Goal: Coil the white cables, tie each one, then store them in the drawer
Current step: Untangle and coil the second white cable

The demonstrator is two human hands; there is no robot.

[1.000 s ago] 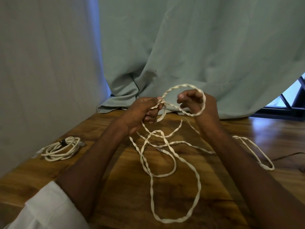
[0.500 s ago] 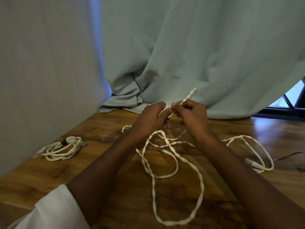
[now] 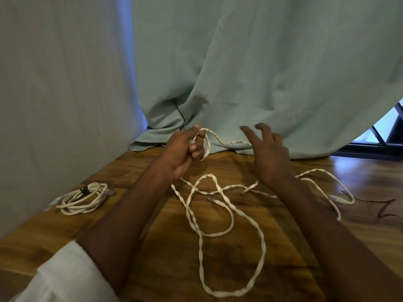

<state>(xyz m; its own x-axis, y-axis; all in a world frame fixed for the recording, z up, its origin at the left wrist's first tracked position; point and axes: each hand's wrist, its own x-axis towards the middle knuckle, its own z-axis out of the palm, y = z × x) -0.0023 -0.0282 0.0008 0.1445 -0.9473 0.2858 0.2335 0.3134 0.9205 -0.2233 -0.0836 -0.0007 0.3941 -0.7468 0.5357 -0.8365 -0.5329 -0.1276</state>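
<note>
A long twisted white cable [image 3: 231,216] sprawls in loose loops over the wooden table [image 3: 165,247]. My left hand [image 3: 183,149] is raised above the table's far part, shut on a small loop of this cable. From that loop a strand runs right and passes under my right hand [image 3: 267,153], whose fingers are spread; whether the palm touches the strand is hidden. A second white cable [image 3: 84,198] lies coiled at the left, bound with a dark tie. No drawer is in view.
A pale green curtain [image 3: 250,73] hangs behind the table and bunches on its far edge. A grey wall [image 3: 54,94] borders the left side. A thin dark wire [image 3: 379,205] lies at the right. A window frame [image 3: 390,136] shows at the far right.
My hands were pinched together on the cable; now they have moved apart. The left keeps a small loop, the right has opened its fingers and shifted right.
</note>
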